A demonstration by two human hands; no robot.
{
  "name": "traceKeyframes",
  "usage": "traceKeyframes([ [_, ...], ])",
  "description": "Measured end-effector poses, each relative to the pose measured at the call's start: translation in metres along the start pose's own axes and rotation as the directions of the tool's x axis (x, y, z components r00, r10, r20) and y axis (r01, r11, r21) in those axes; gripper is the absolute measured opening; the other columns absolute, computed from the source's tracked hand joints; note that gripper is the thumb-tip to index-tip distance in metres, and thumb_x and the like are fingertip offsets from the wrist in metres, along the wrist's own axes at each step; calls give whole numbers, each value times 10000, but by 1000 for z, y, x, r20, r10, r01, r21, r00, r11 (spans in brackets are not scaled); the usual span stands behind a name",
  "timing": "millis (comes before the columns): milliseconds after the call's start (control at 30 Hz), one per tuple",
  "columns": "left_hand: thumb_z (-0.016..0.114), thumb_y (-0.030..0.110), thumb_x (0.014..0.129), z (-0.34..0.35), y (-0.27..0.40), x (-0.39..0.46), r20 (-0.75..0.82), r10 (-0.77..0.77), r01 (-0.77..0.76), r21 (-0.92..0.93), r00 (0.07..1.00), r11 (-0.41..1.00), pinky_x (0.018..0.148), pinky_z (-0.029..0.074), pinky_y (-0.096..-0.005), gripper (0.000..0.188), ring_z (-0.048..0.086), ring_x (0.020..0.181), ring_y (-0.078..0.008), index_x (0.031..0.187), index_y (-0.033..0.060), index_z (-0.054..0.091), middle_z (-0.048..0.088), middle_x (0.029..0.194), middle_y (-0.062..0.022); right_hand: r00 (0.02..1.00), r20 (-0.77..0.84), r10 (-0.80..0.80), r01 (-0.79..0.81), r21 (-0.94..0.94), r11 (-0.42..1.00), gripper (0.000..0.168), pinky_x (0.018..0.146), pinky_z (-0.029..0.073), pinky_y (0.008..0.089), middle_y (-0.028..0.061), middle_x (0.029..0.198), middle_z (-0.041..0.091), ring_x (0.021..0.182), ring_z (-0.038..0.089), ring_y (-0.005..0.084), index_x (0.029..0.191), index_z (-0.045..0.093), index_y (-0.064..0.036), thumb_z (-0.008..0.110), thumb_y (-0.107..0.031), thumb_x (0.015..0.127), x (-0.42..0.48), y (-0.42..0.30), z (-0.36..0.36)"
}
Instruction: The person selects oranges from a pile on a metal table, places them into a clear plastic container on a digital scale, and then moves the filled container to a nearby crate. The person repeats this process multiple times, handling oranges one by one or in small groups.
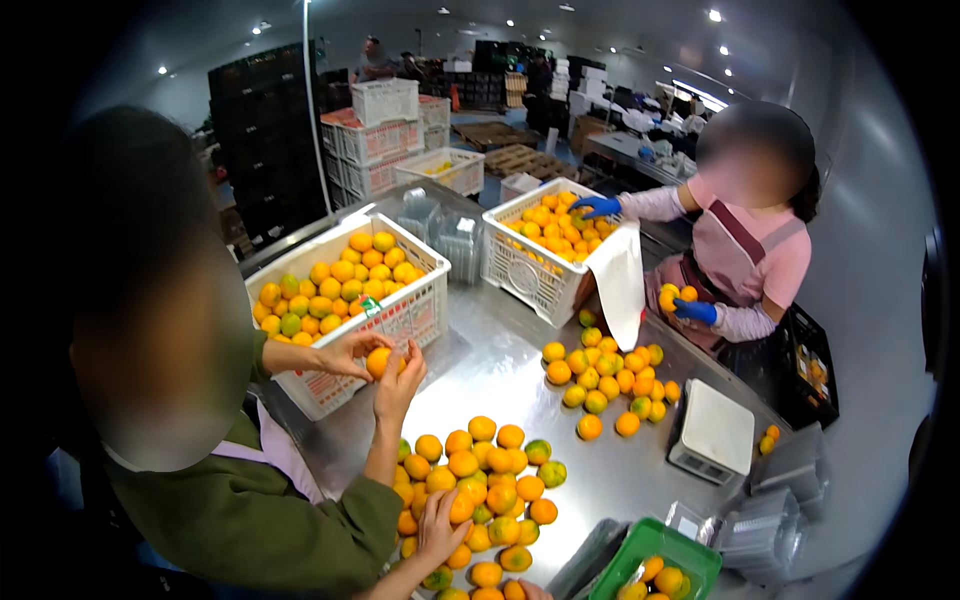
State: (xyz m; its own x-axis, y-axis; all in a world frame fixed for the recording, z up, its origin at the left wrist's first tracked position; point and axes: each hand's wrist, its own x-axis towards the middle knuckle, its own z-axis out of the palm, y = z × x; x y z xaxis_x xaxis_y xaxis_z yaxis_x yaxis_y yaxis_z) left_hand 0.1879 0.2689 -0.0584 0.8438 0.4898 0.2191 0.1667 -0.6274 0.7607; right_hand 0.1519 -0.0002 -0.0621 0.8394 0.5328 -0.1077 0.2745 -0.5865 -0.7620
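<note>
My left hand (441, 529) reaches in from the bottom edge, its fingers and thumb around a mandarin orange (461, 508) at the pile on the steel table. Just the fingers of my right hand (535, 591) show at the bottom edge, beside another mandarin (514, 589); its grip is hidden. Orange and green-tinged mandarins (501, 498) lie loose around my left hand. To the right of my hands, a green tray (632, 551) holds several mandarins. A second loose group (609, 387) lies farther up the table, left of a weighing scale (716, 426).
A co-worker in a green sleeve (277, 536) at left holds a mandarin in both hands, by a white crate (409, 311). Across the table, another person in blue gloves (696, 311) reaches into a second crate (525, 291). Clear plastic punnets (761, 532) stand at lower right.
</note>
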Motion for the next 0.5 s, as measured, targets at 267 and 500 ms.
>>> traceKeyframes([
  [267, 754, 267, 720, -3, 69, -52, 236, 170, -75, -364, 957, 928, 875, 467, -401, 549, 554, 1047, -350, 1190, 61, 558, 546, 1135, -183, 964, -191, -186, 143, -221, 965, 468, 860, 473, 419, 187, 1088, 587, 980, 576, 359, 1294, 452, -30, 596, -146, 864, 0, 8, 0],
  [500, 586, 390, 862, 8, 101, -100, 415, 242, -6, -496, 877, 869, 737, 501, -390, 378, 637, 839, -346, 1050, 63, 580, 638, 894, -162, 907, 239, 347, -368, 850, 376, 467, 809, 535, 357, 127, 1024, 616, 866, 643, 232, 1251, 467, -8, 290, -375, 1023, -19, -15, -20],
])
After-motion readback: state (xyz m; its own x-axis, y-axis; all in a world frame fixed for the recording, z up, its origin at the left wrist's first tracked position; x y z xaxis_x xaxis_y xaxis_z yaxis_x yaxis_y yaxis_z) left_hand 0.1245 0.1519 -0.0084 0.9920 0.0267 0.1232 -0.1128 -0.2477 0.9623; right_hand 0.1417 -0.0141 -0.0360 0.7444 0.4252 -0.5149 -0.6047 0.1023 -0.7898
